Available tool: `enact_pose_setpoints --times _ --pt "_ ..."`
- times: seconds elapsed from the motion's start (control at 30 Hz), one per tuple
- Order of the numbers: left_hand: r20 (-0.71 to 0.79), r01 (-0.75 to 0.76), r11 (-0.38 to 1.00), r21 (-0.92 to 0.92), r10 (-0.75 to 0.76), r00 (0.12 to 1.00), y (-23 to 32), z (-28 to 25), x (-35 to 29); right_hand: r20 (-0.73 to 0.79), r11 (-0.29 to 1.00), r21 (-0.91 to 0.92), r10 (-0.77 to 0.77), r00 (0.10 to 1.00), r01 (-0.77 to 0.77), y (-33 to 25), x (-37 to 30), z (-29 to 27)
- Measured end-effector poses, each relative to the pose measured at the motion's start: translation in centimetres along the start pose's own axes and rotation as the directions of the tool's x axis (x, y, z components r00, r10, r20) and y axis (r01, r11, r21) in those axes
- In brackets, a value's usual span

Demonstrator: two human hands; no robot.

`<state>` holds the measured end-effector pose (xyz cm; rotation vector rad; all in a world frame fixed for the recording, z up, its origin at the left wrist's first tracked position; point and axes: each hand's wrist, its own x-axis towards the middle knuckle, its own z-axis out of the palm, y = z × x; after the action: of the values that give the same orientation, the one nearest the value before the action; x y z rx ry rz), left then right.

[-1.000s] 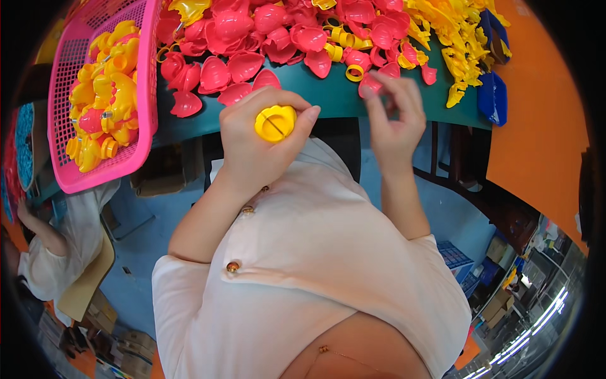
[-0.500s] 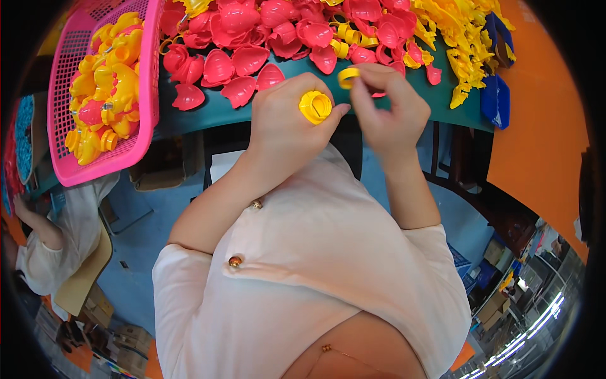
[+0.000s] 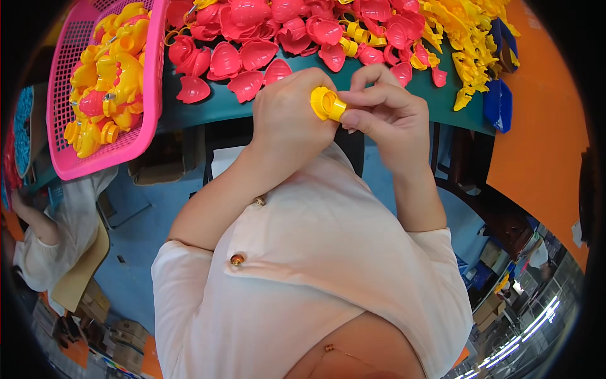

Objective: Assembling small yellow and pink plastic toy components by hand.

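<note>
My left hand point(image 3: 287, 114) is closed around a yellow plastic part point(image 3: 322, 104); its round, hollow end sticks out beside the thumb, and the rest is hidden in the fist. Between thumb and fingertips, my right hand point(image 3: 388, 114) pinches a small yellow ring point(image 3: 339, 110). The ring touches the mouth of the yellow part, tilted against it; whether it sits inside the opening I cannot tell. Beyond my hands, a heap of pink-red shell pieces point(image 3: 259, 54) covers the green table point(image 3: 221, 108), with several yellow rings point(image 3: 363, 36) among them.
A pink basket point(image 3: 153, 69) at the left holds yellow and red assembled pieces point(image 3: 120, 69). Yellow parts point(image 3: 470, 50) are piled at the right, next to blue trays point(image 3: 497, 104). An orange surface point(image 3: 536, 132) lies farther right. Another person's arm point(image 3: 38, 221) shows at far left.
My right hand has brought the yellow ring leftward and down from above the left thumb to the yellow part's opening. The left hand keeps its grip, slightly turned.
</note>
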<state>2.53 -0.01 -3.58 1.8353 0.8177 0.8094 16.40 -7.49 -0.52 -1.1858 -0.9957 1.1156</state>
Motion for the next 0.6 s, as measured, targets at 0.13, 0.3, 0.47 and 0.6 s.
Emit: enact_pose_setpoints --times 0.13,0.3,0.47,0.6 --pt "-0.009 -0.025 1.0 0.002 0.025 1.0 -0.1 -0.1 -0.1 0.115 0.912 -0.342 -0.201 0.973 0.229 -0.4 0.3 -0.2" --pt "0.003 -0.066 0.997 0.044 0.065 0.998 -0.4 -0.3 0.0 0.252 0.68 -0.611 -0.317 0.914 0.405 -1.2 0.2 0.7" --pt "-0.006 -0.097 0.989 0.116 0.098 0.995 -0.3 -0.3 0.1 0.216 0.61 -0.708 -0.292 0.932 0.355 -2.4 0.4 1.0" --pt "0.015 -0.113 0.981 0.157 0.112 0.994 -0.1 -0.5 -0.1 0.219 0.616 -0.682 -0.342 0.914 0.394 -2.3 0.5 0.8"
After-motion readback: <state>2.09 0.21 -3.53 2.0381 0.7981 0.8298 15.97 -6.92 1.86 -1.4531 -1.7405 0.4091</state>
